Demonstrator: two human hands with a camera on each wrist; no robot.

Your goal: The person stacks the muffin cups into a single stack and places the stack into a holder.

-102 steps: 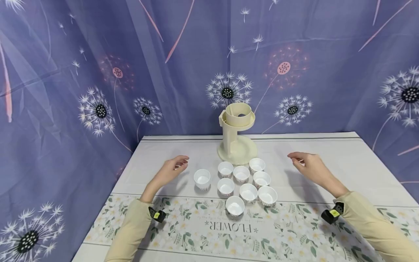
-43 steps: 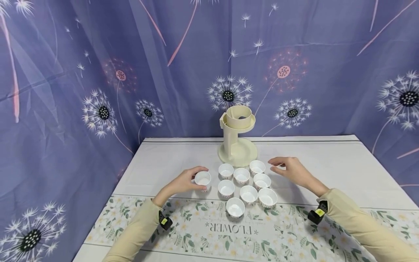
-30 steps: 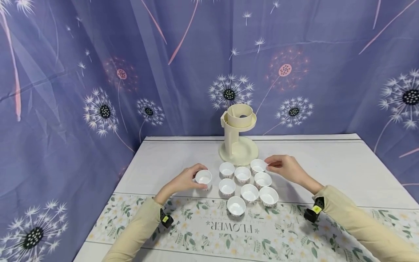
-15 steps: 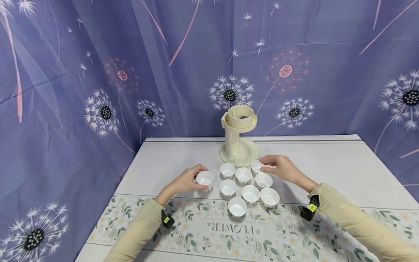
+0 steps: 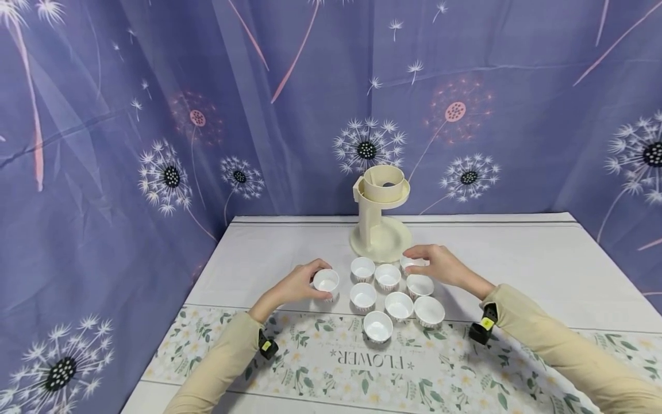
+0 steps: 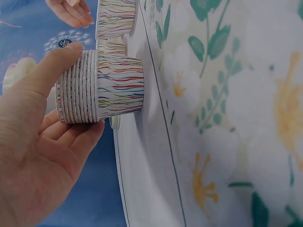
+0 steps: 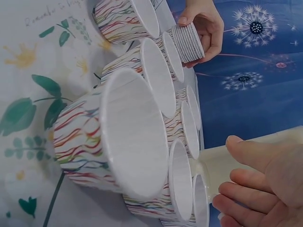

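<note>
My left hand [image 5: 302, 283] grips a nested stack of paper baking cups [image 6: 78, 87], thumb on one side and fingers on the other. Coloured wavy lines decorate the lowest cup's wall; white rims crowd above it. The stack stands upright on the table in the head view. My right hand [image 5: 439, 264] is over the back right paper cup [image 5: 408, 263], which its fingers partly hide. Thumb and fingers [image 7: 246, 189] are spread apart near that cup's rim in the right wrist view; I cannot tell whether they touch it.
Several single paper cups [image 5: 399, 306] stand upright between the hands, close together. Behind them is a cream stand [image 5: 368, 224] with a round base and a ring-shaped top. A white cloth with a flowered band [image 5: 320, 368] covers the table; a blue curtain [image 5: 289, 132] hangs behind.
My left hand came right and took hold of the cup stack, then stayed there. My right hand moved left from beside the cups to over the back right one.
</note>
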